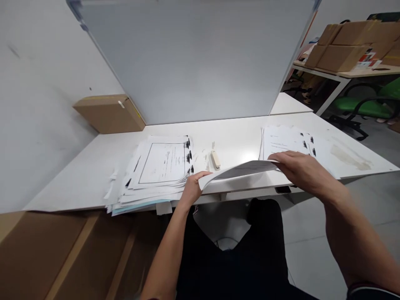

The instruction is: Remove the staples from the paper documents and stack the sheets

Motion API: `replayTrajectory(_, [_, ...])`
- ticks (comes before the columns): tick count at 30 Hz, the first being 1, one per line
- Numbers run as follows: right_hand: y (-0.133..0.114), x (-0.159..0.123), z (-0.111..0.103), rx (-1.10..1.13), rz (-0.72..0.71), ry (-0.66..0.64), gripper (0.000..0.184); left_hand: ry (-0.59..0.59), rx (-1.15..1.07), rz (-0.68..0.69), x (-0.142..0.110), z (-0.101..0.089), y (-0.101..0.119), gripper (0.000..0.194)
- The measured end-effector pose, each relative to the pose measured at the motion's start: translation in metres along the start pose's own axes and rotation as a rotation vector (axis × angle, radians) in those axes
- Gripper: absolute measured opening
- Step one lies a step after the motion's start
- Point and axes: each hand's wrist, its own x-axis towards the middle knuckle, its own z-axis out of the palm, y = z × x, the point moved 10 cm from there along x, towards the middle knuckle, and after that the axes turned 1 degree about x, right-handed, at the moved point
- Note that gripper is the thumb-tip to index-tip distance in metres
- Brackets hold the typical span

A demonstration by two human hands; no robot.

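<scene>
A thin sheaf of paper (240, 168) stretches bowed between my two hands, just above the table's front edge. My left hand (194, 186) is closed on its left end, thumb on top. At the other end, my right hand (296, 168) pinches the far corner; some of its fingers are hidden beneath. Beyond the sheaf, a cream stapler (215, 160) lies on the white table (233, 139). To the left rests a thick, uneven stack of printed sheets (162, 162) with black marks along one side. A smaller stack of printed papers (283, 139) lies behind my right hand.
A whiteboard (200, 62) stands upright at the table's back. Beside it, a cardboard box (109, 113) leans near the wall. Large cardboard (56, 254) sits low at left. Stacked boxes (343, 46) and a green chair (365, 106) are at right.
</scene>
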Motion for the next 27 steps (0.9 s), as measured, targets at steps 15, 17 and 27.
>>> replayTrajectory(15, [0.057,-0.119,0.14,0.835,0.661,-0.327,0.035,-0.096,0.192,-0.167,0.001,0.009,-0.015,0.029])
replayTrajectory(17, [0.053,-0.144,0.159,0.964,0.762,-0.337,0.04,-0.079,0.256,-0.159,0.005,0.013,-0.016,0.029])
replayTrajectory(27, [0.044,-0.181,0.167,1.281,0.969,-0.279,0.052,0.17,0.446,-0.016,0.028,0.019,-0.027,0.021])
